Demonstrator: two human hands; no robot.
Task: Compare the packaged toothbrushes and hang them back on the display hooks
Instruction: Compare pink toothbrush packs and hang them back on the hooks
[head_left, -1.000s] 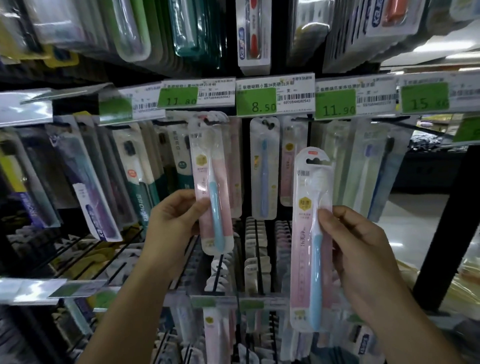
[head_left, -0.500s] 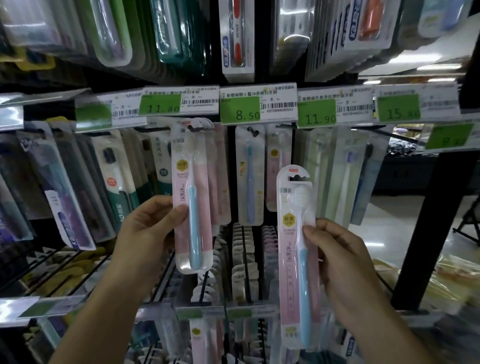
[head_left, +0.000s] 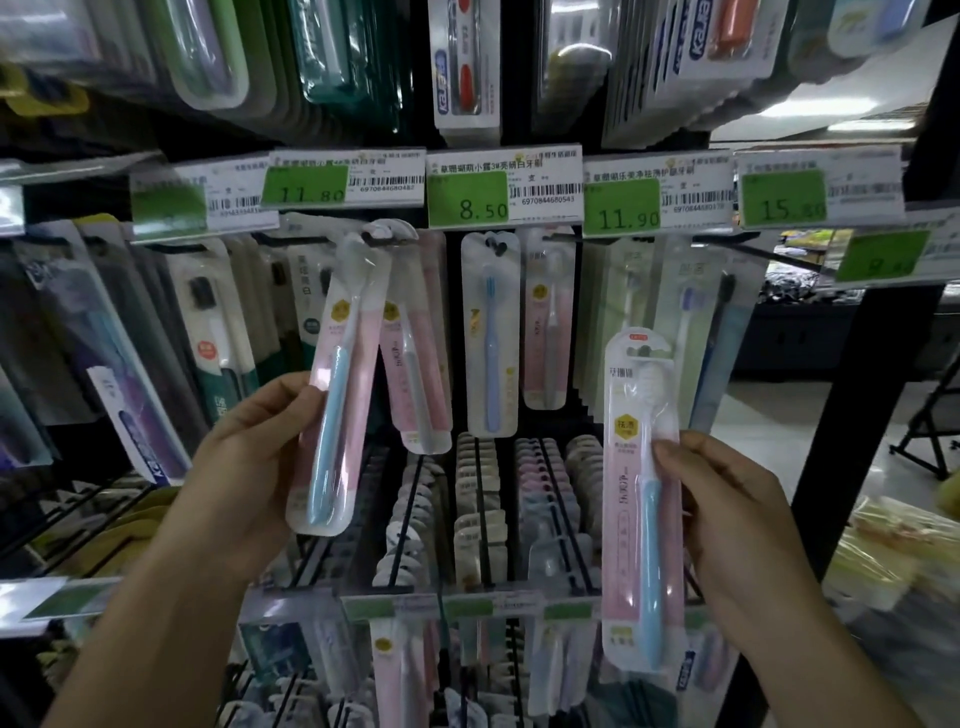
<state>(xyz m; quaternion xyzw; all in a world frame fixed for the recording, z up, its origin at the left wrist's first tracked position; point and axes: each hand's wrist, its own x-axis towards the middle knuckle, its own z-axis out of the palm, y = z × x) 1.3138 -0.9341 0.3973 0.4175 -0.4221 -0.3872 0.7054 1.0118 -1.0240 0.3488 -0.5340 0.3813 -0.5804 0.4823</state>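
My left hand (head_left: 249, 457) grips a pink packaged toothbrush with a blue handle (head_left: 337, 395), tilted, its top hang tab up at the display hook (head_left: 387, 234) under the 11.80 price tag. Whether the tab is on the hook I cannot tell. My right hand (head_left: 727, 525) holds a matching pink packaged toothbrush (head_left: 641, 499) upright, lower and to the right, apart from any hook. More pink packs (head_left: 421, 353) hang just behind the left one.
Rows of hanging toothbrush packs fill the rack, with price tags (head_left: 467, 192) along a rail above. Lower hooks with several packs (head_left: 478, 499) jut out between my hands. A black upright post (head_left: 862, 395) stands on the right, shop floor beyond.
The left pack has tilted, its bottom swinging out to the left while its top stays at the hook. The right pack stays low in my right hand.
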